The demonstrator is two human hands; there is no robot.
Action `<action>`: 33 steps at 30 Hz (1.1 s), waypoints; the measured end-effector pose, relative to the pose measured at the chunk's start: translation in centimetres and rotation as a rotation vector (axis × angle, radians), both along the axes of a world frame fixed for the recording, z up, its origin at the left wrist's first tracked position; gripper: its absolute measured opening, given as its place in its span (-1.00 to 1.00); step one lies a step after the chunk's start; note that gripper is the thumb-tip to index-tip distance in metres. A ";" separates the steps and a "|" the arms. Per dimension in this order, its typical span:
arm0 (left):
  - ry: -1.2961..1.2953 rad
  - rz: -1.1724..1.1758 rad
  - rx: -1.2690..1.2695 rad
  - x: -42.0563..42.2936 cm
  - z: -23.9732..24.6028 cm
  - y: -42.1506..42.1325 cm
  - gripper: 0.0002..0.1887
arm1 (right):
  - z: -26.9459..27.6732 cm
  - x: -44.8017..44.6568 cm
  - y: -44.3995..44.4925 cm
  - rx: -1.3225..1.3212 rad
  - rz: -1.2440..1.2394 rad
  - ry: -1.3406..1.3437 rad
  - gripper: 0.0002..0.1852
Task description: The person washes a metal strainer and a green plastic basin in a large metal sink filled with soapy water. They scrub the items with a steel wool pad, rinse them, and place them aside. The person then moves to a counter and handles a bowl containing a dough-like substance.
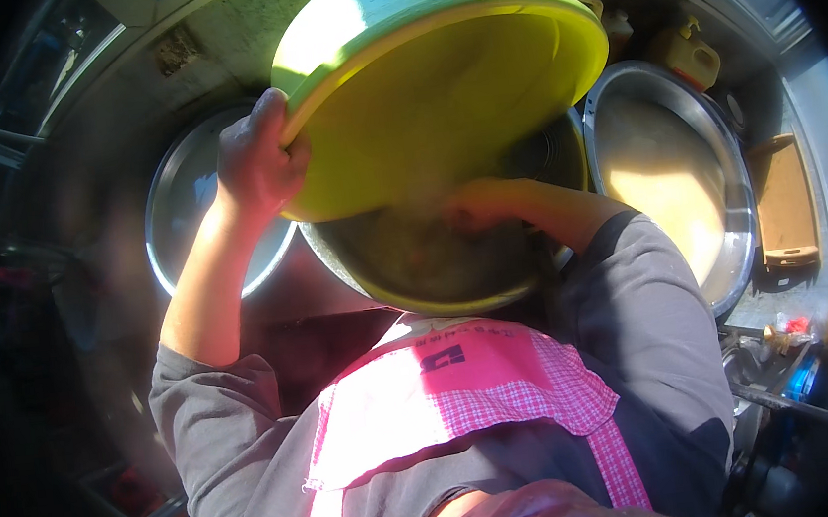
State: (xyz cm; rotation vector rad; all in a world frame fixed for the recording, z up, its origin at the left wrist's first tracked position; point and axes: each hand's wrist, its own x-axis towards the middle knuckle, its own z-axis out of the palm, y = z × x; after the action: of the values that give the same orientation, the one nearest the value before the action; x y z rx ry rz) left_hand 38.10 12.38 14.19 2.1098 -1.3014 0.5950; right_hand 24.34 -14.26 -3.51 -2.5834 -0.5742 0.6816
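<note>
My left hand (260,154) grips the left rim of a large yellow-green plastic basin (414,109), thumb on the outside. The basin is tilted, with its open side facing down towards me. Under it stands a wide round vessel (454,284), dark inside, with a yellowish rim; the tilted basin hides its far part. My right hand (483,203) reaches in below the lower edge of the plastic basin, over the dark vessel. Its fingers are blurred, and I cannot see whether they hold anything.
To the left stands a round metal basin (180,199) with pale liquid. A larger metal basin (744,227) at right contains cloudy, tan liquid. Beyond it are a plastic jug (698,63) and a brown tray-like object (784,200). Cluttered small items (787,331) lie at lower right.
</note>
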 end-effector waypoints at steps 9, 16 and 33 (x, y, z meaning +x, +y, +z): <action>-0.431 -0.471 -0.052 4.2 1.8 -1.2 -0.76 | 8.0 -14.2 -3.2 0.363 -0.472 -0.025 -0.77; -0.721 -0.298 -0.244 7.7 5.9 -4.6 -0.77 | 4.7 -19.2 -2.6 0.304 -0.379 -0.408 -0.73; 1.683 -0.841 -0.810 -0.9 2.0 -2.1 -0.50 | 18.3 -10.3 1.3 0.274 -0.129 -1.186 -0.62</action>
State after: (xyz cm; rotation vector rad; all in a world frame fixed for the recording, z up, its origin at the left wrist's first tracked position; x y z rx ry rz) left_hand 37.22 10.29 16.23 0.6306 -0.5304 -0.7967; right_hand 14.08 -12.96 14.77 -2.4789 -0.7236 -0.9973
